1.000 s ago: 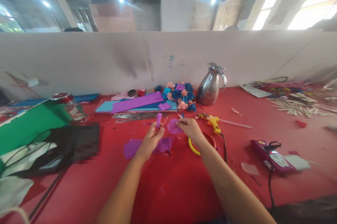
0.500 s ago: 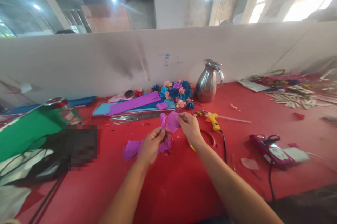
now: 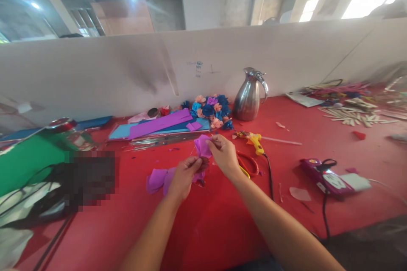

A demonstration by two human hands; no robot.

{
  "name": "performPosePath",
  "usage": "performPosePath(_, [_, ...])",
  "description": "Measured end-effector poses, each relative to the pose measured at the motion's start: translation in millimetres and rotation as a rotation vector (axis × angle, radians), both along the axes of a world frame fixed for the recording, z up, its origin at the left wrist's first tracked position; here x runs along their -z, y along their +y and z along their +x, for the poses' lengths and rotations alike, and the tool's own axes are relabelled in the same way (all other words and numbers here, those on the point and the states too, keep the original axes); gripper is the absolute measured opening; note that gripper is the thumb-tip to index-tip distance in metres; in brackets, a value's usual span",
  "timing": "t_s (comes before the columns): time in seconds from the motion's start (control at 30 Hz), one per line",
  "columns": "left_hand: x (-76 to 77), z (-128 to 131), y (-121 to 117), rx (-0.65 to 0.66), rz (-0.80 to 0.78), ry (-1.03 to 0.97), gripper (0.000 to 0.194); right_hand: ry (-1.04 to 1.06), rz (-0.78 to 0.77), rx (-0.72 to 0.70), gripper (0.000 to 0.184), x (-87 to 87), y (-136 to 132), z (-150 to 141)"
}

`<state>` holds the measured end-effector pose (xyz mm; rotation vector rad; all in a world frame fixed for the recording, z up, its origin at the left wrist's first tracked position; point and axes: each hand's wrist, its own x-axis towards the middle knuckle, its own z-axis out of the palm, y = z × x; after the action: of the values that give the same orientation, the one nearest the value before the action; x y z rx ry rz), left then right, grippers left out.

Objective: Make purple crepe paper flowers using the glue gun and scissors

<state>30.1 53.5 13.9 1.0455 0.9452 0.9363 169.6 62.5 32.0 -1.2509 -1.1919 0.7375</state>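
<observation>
My left hand [image 3: 185, 175] pinches the base of a small purple paper flower [image 3: 201, 143] in front of me. A purple petal wraps against its bud, and my right hand [image 3: 225, 152] grips that petal's edge between thumb and fingers. Both hands are closed and close together. Beneath my left hand lie more purple paper petals [image 3: 155, 180], partly hidden by it. To the right of my right hand are scissors with red and yellow handles [image 3: 251, 164], partly covered by the wrist, and a yellow glue gun [image 3: 255, 141].
A steel jug [image 3: 248, 97] stands at the back beside a heap of paper flowers [image 3: 211, 110]. Purple paper strips [image 3: 159, 123] lie on blue sheets. At right are a purple power strip [image 3: 327, 180] with cords and wooden sticks [image 3: 349, 116]. A green board [image 3: 34, 156] leans at left.
My right hand has brought the loose petal left against the bud in my left hand, so the two now overlap. The view has shifted slightly.
</observation>
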Motion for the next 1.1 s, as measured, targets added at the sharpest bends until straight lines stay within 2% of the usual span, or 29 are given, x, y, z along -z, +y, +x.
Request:
performPosePath(0.3, [6.8, -1.7, 3.8, -0.005, 0.019, -0.038, 0.032, -0.040, 0.033, -0.020, 0.016, -4.2, -5.2, -4.6])
performPosePath(1.1, [2.9, -0.5, 3.9, -0.040, 0.035, -0.094, 0.031, 0.018, 0.023, -0.102, 0.016, -8.6, -11.5, -10.3])
